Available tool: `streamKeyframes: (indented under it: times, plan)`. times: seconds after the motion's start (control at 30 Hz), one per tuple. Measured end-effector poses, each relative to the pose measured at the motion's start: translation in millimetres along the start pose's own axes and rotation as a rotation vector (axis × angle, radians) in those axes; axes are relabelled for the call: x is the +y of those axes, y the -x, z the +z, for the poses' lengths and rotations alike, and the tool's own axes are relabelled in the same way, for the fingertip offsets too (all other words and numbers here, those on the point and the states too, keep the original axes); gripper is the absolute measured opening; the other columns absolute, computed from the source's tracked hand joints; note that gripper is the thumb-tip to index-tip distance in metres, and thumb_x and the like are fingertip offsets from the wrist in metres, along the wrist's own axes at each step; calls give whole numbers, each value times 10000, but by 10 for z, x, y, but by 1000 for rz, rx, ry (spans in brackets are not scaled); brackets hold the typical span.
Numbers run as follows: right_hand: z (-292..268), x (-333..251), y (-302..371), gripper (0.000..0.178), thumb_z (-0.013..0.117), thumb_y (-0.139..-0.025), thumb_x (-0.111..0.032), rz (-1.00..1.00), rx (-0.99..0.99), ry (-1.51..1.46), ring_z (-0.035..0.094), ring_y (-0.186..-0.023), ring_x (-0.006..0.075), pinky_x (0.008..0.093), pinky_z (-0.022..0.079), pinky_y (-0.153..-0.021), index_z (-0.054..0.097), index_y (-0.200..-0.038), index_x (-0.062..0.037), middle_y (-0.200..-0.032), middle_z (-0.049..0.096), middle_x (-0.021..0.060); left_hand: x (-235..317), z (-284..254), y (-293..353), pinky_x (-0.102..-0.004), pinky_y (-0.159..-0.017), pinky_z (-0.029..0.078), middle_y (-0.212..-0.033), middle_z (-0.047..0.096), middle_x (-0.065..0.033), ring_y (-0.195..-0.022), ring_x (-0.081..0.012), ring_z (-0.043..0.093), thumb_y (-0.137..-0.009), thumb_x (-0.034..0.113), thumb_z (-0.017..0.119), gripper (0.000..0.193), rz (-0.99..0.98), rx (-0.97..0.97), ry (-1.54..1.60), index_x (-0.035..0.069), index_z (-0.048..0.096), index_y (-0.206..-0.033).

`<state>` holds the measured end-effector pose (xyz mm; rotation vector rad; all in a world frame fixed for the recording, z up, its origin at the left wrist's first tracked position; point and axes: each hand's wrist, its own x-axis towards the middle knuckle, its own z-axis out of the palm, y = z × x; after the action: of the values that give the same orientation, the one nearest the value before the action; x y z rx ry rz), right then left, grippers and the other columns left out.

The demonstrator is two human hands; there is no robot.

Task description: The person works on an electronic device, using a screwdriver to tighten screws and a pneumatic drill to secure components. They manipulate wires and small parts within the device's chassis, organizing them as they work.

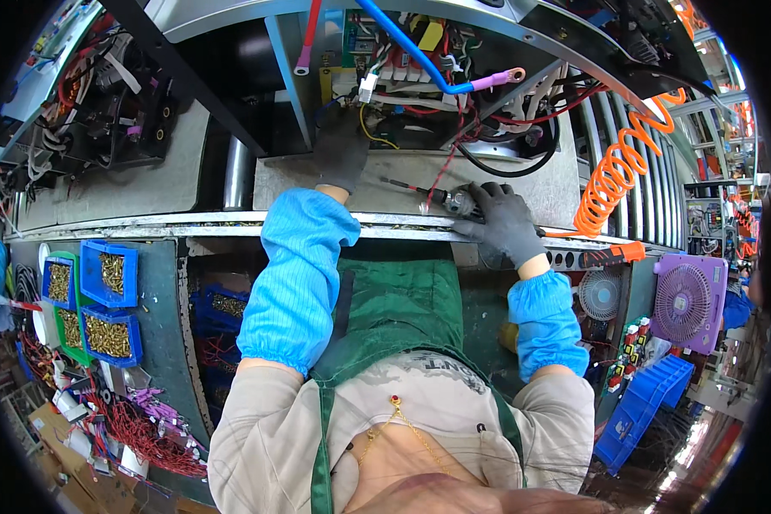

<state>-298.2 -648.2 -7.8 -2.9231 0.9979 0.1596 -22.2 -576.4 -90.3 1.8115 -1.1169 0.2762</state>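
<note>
My right hand (pixel 504 224), in a dark grey glove, is wrapped round a power screwdriver (pixel 459 202). The screwdriver lies low over the grey metal plate (pixel 394 195), its long thin bit pointing left. Further left, my left hand (pixel 341 152), gloved the same way, reaches forward to the lower front of an opened machine; its fingers are lost in shadow. Beside it a yellow wire (pixel 367 124) curves down from the circuit boards. Above the hands hang a thick blue cable (pixel 411 50) with a ring terminal and a red cable (pixel 309 38).
An orange coiled hose (pixel 612 171) hangs at the right, above metal rollers (pixel 651 201). Blue bins (pixel 111 338) of small brass-coloured parts stand at the left, near bundled red wires (pixel 137 428). A purple fan (pixel 690 302) and a blue crate (pixel 641 413) are at the right.
</note>
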Motion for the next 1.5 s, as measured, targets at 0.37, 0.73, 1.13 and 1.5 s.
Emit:
streamKeyframes:
  times: [0.37, 0.73, 1.13, 1.5]
  plan:
    - [106, -251, 742, 619, 637, -767, -495, 507, -451, -1842, 614, -635, 185, 297, 527, -526, 493, -1160, -39, -879, 625, 127, 1, -9, 41, -413, -719, 489, -937, 619, -126, -876, -326, 591, -782, 180, 613, 239, 70, 21, -127, 124, 611, -1015]
    - [-98, -1031, 334, 966, 633, -698, -161, 319, -254, -1943, 548, -489, 148, 275, 473, -415, 53, -1468, -215, -787, 566, 102, -21, -14, 11, -410, -842, 444, -1070, 575, -152, -1003, -327, 534, -805, 231, 590, 340, -2, -66, -42, 103, 594, -1120]
    - [-162, -1003, 298, 956, 655, -677, -180, 325, -235, -1782, 514, -502, 127, 264, 450, -432, 118, -1468, -182, -730, 502, 45, 0, -28, 30, -416, -852, 438, -1080, 562, -146, -1017, -331, 517, -805, 239, 579, 351, -28, -101, 46, 108, 583, -1131]
    - [-303, -880, 252, 1006, 668, -658, -230, 372, -326, -1718, 551, -491, 147, 268, 469, -412, 72, -1467, -172, -799, 559, 106, 46, -42, 4, -416, -853, 441, -1076, 559, -148, -1010, -341, 520, -783, 181, 603, 339, -51, -79, -8, 116, 589, -1115]
